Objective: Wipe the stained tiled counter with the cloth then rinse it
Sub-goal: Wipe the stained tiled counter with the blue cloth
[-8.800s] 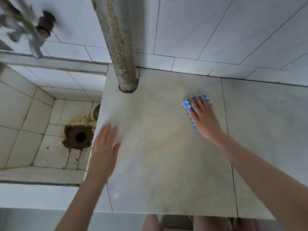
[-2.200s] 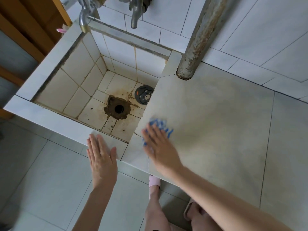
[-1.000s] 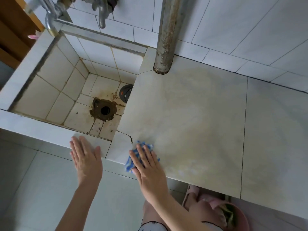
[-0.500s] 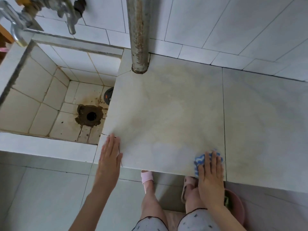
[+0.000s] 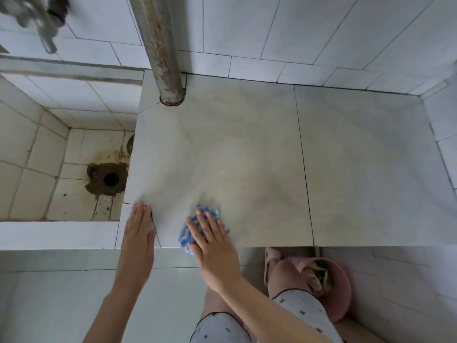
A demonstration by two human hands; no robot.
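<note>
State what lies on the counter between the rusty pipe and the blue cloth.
Head view: only bare, yellow-stained counter between the pipe and the cloth; nothing stands there.

The right hand (image 5: 212,246) presses the blue cloth (image 5: 200,227) flat on the stained tabletop (image 5: 247,157), near its front edge. The left hand (image 5: 138,233) rests flat just beside it.

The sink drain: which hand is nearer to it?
Left. The left hand rests on the counter, just right of the drain; the right hand presses the cloth farther right.
</note>
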